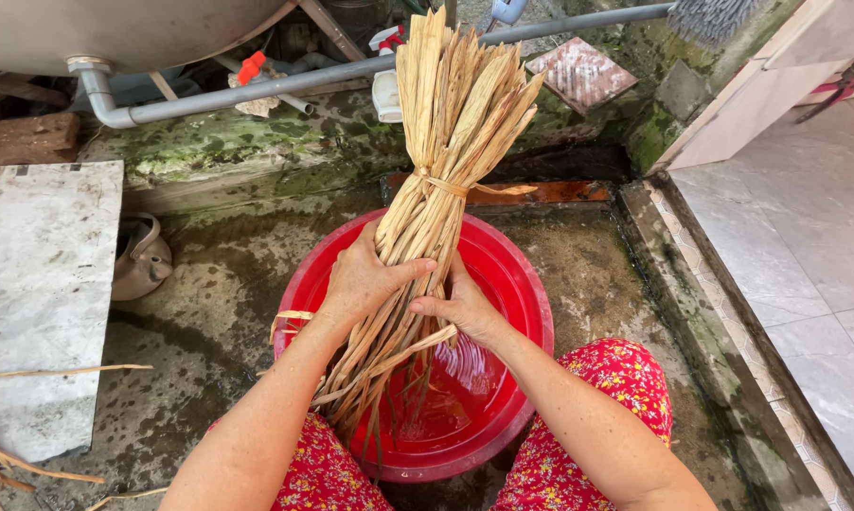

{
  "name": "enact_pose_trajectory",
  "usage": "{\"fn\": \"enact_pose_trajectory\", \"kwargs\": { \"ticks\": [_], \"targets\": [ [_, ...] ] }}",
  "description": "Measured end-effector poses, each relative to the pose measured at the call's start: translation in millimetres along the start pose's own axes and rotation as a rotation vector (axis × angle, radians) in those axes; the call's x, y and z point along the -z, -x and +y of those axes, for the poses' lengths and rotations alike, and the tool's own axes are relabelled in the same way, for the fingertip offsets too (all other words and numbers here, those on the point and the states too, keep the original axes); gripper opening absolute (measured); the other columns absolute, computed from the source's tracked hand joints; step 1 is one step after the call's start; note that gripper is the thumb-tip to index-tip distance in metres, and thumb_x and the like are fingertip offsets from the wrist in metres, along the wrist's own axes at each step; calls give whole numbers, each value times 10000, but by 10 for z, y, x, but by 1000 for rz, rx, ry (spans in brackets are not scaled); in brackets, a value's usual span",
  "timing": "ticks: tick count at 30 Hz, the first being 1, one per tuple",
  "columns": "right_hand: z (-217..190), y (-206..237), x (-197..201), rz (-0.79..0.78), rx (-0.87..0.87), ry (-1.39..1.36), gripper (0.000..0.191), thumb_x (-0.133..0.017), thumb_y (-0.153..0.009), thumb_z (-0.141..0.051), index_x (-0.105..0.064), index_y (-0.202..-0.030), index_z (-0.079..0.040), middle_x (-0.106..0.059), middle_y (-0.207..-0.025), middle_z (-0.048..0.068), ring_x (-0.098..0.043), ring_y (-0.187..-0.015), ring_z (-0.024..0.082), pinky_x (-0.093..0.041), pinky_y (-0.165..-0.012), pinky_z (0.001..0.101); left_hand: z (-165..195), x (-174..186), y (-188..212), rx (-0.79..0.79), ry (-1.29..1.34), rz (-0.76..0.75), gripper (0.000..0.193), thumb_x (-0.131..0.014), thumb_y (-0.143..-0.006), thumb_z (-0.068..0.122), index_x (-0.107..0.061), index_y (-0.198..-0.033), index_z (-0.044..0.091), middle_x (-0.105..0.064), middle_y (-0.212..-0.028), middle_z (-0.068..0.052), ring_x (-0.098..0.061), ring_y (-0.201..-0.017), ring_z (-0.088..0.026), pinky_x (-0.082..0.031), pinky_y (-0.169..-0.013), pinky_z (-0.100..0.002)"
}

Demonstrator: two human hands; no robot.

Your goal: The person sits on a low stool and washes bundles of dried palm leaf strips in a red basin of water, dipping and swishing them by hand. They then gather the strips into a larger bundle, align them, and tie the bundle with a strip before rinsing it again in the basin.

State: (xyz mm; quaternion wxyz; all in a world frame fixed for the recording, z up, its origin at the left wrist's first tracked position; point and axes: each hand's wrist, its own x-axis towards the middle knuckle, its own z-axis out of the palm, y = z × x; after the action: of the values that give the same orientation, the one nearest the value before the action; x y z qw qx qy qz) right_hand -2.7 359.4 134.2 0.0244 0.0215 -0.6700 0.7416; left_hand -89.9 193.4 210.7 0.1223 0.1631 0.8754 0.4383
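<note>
Both hands are wrapped around one bundle of dried, straw-coloured leaf strips (446, 180). From where I stand, the left hand (363, 282) grips the bundle's near side, fingers curled over the strips and thumb stretched across them. The right hand (465, 305) closes on it from the other side, just below, its fingers pressed into the strips. The two hands almost touch.

They hold the bundle upright and slightly tilted over a round red basin (512, 284) that sits on the wet concrete floor (200, 322). A strip of the same material (446, 186) ties it around the middle, so the upper ends fan out toward the grey pipe (257, 93) along the mossy wall. The lower ends splay loose and dip into the shallow water (451, 388) in the basin.

I judge this to be the wetting or rinsing step, with only the lower ends in the water and the tied upper half looking dry. Getting the rest wet would call for a firm two-handed hold, so the loose strips below the tie do not slide out, and for keeping the bundle over the basin.

The person crouches close, knees in red flowered cloth (626, 378) on either side of the basin. A pale stone slab (39, 284) lies to the left, with a small brown pot (141, 255) beside it.
</note>
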Motion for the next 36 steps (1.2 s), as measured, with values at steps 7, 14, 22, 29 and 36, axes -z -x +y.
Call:
{"fn": "enact_pose_trajectory", "kwargs": {
  "ticks": [7,14,22,29,36],
  "targets": [
    [40,11,-2,7,21,-38,1213,-915,-718,-356,-162,-1631,-89,-383,-1604,161,-339,-1522,280,-298,-1240,395,-15,-19,1,-7,-40,1,967,-864,-584,622,-593,-1358,109,-756,-1124,-161,-738,-1056,-321,-569,-904,-449],
    [75,-1,8,13,12,-24,1202,-918,-707,-349,-192,-1629,-89,-406,-1593,148,-365,-1505,271,-318,-1228,395,-55,-29,-10,-9,-40,0,977,-863,-582,630,-589,-1362,110,-756,-1124,-158,-738,-1058,-320,-570,-906,-449],
    [116,-7,16,3,6,-68,1212,-928,-704,-355,-189,-1625,-85,-402,-1591,148,-366,-1505,271,-318,-1232,401,-59,-30,-7,-4,-35,-8,979,-858,-582,628,-581,-1376,127,-755,-1133,-156,-737,-1064,-316,-571,-905,-448],
    [106,-7,22,5,-10,-50,1223,-923,-700,-366,-182,-1631,-86,-401,-1597,155,-364,-1510,276,-324,-1232,405,-59,-28,-3,-35,-47,4,966,-861,-593,628,-587,-1365,118,-754,-1128,-160,-734,-1058,-325,-568,-899,-455],
    [102,-5,22,6,-25,-42,1223,-922,-697,-361,-175,-1626,-91,-392,-1597,145,-353,-1509,267,-317,-1230,403,-67,-35,-1,-30,-37,-1,963,-858,-588,632,-591,-1360,121,-760,-1122,-150,-744,-1051,-311,-574,-895,-449]
  ]
}}
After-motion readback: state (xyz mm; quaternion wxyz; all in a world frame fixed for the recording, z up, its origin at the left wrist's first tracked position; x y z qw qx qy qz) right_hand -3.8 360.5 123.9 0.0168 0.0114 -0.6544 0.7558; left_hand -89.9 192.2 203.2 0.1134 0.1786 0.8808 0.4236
